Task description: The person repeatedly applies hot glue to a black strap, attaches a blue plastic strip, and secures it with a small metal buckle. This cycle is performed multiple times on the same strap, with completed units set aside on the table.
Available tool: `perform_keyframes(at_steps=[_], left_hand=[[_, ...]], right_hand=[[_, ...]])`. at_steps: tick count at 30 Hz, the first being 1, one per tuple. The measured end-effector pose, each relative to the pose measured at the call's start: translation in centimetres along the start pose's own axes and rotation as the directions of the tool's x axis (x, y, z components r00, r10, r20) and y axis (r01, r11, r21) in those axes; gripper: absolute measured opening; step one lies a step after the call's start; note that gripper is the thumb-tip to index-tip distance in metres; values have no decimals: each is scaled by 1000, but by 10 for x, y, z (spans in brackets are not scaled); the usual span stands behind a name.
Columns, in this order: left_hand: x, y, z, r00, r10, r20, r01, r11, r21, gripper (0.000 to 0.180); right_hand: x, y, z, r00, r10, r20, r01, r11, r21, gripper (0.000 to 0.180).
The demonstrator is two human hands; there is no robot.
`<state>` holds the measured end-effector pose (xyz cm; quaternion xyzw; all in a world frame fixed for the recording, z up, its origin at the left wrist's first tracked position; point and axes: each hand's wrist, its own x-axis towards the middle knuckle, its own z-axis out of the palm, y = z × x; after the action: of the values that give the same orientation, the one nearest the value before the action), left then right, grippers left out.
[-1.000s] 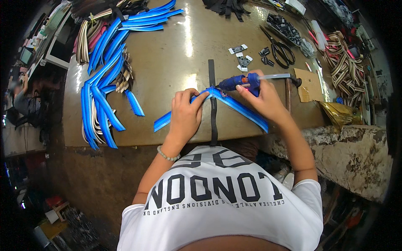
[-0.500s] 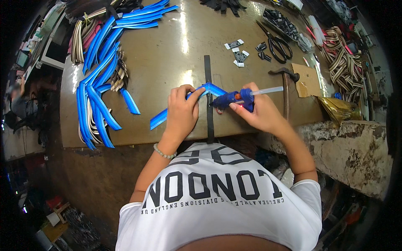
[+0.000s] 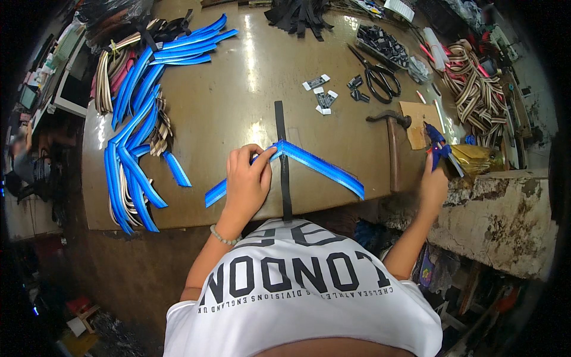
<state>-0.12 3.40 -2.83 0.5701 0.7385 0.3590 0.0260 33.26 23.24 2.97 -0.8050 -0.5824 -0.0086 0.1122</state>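
A blue strap [image 3: 324, 168] with a pale stitched edge lies bent in a wide inverted V near the table's front edge. Its bend crosses a narrow black strap [image 3: 280, 119] that runs toward my shirt. My left hand [image 3: 248, 181] is closed on the blue strap, its thumb and fingertips at the bend and its palm covering part of the left arm. Far to the right, my right hand [image 3: 434, 187] grips a blue glue gun [image 3: 439, 144] beside a brown cardboard piece [image 3: 414, 113].
A hammer [image 3: 392, 149] lies between the straps and the glue gun. Behind it are black scissors [image 3: 380, 80], small black-and-white labels [image 3: 324, 98] and a tray of black pieces [image 3: 383, 47]. Bundled blue straps [image 3: 128, 172] line the left side; striped straps [image 3: 479, 95] are heaped at right.
My right hand has carried the glue gun from the bend out to the right, uncovering the blue strap's right arm. My left hand stays on the strap. The view has shifted slightly.
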Motion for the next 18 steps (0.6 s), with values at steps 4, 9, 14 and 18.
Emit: perform_keyframes(at_steps=[4, 9, 14, 18], left_hand=[[1, -2, 1, 999, 29, -19, -29, 1000, 1, 33], [1, -1, 2, 999, 29, -39, -30, 999, -20, 31], [0, -1, 3, 997, 8, -72, -11, 999, -31, 27], [0, -1, 1, 998, -38, -56, 32, 994, -104, 25]], right_hand=[[-45, -54, -24, 973, -202, 112, 187, 973, 134, 61], [-67, -164, 46, 576, -816, -55, 743, 494, 451, 31], [-57, -172, 81, 595, -799, -87, 743, 505, 440, 22], [-45, -162, 71, 631, -775, -24, 578, 450, 680, 18]])
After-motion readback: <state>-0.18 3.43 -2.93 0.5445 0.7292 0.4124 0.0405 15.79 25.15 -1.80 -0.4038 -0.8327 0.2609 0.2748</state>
